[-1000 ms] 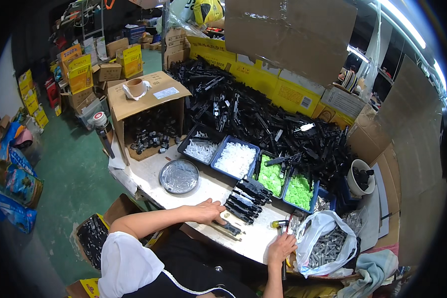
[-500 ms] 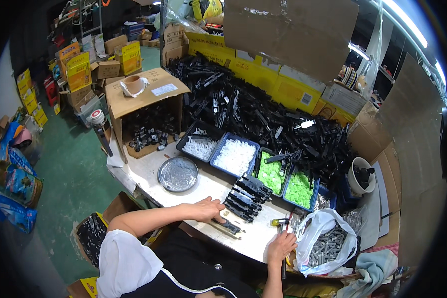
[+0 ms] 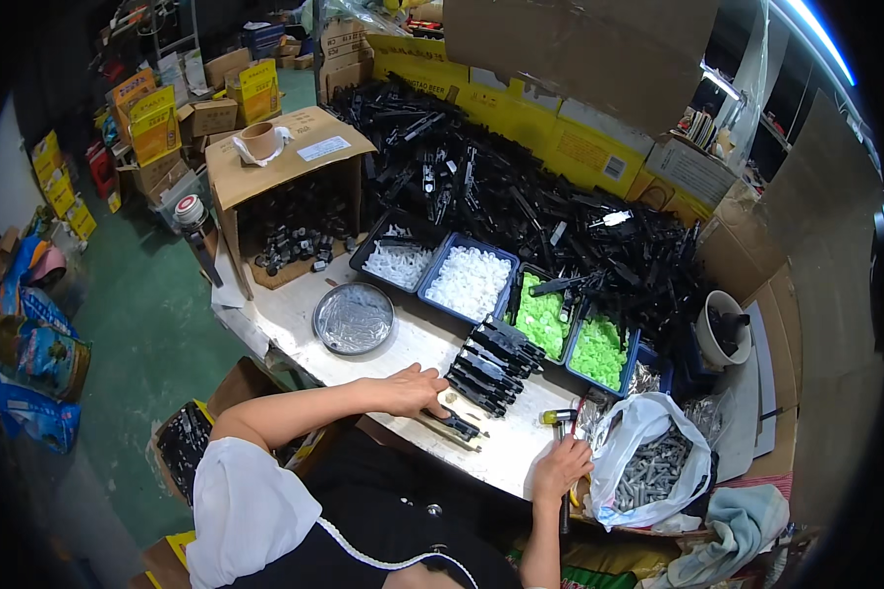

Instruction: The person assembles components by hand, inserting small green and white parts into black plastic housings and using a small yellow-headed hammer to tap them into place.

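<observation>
My left hand [image 3: 411, 395] reaches across the near edge of the table, its fingers bent and pressed onto a black plastic part [image 3: 456, 425]. That part lies on a narrow, light-coloured block [image 3: 450, 438]; my fingers hide its left end. To the right, my right hand [image 3: 563, 467] is closed around the dark handle of a small hammer with a yellow-ended head [image 3: 558, 417]. The hammer rests low by the table edge, apart from the part. Just beyond my left hand, several similar black parts [image 3: 491, 368] lie side by side in a row.
Bins of white pieces [image 3: 469, 283] and green pieces [image 3: 599, 353] stand behind the row, before a large heap of black parts [image 3: 521, 206]. A round metal tin [image 3: 354, 319] and a cardboard box [image 3: 295, 147] are left; a white bag of grey pieces [image 3: 614, 491] is right.
The whole view has shifted slightly, so the table sits a little higher in the picture. Both hands keep their places, the left on the part and the right on the hammer.
</observation>
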`<state>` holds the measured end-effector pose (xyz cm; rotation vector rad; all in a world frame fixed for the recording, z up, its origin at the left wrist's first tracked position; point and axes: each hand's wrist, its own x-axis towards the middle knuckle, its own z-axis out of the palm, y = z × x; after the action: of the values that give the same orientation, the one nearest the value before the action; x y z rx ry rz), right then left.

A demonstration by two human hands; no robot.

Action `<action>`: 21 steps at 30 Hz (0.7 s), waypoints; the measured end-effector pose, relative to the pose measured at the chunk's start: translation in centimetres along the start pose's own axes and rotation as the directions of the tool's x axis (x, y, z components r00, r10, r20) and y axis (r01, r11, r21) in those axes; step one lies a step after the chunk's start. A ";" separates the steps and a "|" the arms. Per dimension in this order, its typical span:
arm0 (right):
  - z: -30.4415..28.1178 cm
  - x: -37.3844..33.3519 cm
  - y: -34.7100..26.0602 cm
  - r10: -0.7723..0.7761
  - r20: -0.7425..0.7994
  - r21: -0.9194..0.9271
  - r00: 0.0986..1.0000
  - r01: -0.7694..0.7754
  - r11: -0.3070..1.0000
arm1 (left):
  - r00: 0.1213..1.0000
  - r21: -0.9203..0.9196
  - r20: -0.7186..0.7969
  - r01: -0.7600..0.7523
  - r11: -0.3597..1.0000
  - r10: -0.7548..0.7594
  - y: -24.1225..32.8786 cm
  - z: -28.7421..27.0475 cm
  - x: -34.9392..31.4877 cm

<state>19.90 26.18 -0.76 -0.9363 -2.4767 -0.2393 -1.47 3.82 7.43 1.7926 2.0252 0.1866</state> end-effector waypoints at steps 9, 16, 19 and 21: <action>-0.4 -0.4 0.4 -0.022 0.004 0.041 1.000 0.022 0.999 | 1.000 0.017 -0.011 0.006 1.000 -0.005 0.5 0.8 -0.4; -0.8 -0.8 2.1 -0.011 0.120 0.283 0.993 -0.024 0.959 | 0.980 0.104 -0.184 -0.059 0.993 0.077 -0.2 2.4 -0.3; -2.2 -0.1 1.2 -0.037 0.171 0.488 0.985 -0.052 0.871 | 0.868 0.275 -0.455 -0.076 0.959 0.199 -1.8 5.5 -0.4; -4.2 0.8 -0.9 -0.051 0.211 0.561 0.976 -0.078 0.824 | 0.903 0.254 -0.400 -0.057 0.966 0.158 -1.3 3.7 -0.6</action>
<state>20.38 24.64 3.34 -0.7410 -2.4968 0.6161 -1.11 2.32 3.72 2.1676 2.3194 0.4101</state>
